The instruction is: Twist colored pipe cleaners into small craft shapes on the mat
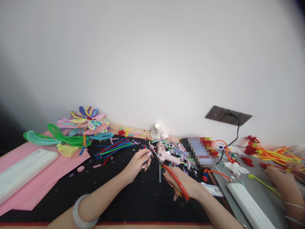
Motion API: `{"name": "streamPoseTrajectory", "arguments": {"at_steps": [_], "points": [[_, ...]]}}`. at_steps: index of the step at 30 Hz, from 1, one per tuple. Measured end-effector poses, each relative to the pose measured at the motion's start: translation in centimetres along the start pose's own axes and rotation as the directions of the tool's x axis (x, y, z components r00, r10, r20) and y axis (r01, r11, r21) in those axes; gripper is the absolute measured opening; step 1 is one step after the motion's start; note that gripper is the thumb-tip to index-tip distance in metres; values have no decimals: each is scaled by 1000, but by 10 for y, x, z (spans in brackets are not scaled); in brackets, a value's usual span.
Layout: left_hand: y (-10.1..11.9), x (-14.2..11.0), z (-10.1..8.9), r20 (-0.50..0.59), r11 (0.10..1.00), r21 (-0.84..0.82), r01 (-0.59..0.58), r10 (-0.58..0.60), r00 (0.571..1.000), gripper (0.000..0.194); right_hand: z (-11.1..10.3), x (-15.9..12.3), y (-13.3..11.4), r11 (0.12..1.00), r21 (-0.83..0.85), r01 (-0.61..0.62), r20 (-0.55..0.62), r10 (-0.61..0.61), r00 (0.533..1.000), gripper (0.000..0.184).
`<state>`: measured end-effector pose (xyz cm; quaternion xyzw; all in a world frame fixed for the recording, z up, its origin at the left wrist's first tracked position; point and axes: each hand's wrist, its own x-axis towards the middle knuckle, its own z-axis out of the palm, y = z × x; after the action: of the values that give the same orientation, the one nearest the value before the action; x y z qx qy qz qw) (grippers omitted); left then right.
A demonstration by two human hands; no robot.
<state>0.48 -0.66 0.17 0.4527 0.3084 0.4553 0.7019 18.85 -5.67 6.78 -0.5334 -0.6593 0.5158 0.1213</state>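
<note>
My left hand (140, 160) is closed in a pinch on short pipe cleaners (145, 162); bits of blue, red and green show at its fingertips, the rest hidden by the fingers. In my right hand (184, 181) is a pair of scissors (175, 179) with orange-red handles. The blades point up and left, their tips close to the left fingertips; whether they touch the pipe cleaners I cannot tell. Just beyond the blades lies a pink glue gun (169, 157). Left of my left hand, a loose row of blue, red and green pipe cleaners (116, 147) rests on the black mat (107, 190).
Pipe-cleaner flowers (88, 119) and green loops (64, 135) lie at the left, near a white case (26, 173) on pink paper (51, 178). Clippings (177, 144) and a paper cup (156, 130) sit by the wall. At right, another person's hands (278, 178) work beside another white case (250, 205).
</note>
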Motion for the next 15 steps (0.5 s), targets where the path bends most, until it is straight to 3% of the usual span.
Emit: {"name": "streamPoseTrajectory", "arguments": {"at_steps": [15], "points": [[3,-1,0,37,998,-24,55,-54,998,24,6,2,4,999,-5,-47,-15,47,999,44]]}}
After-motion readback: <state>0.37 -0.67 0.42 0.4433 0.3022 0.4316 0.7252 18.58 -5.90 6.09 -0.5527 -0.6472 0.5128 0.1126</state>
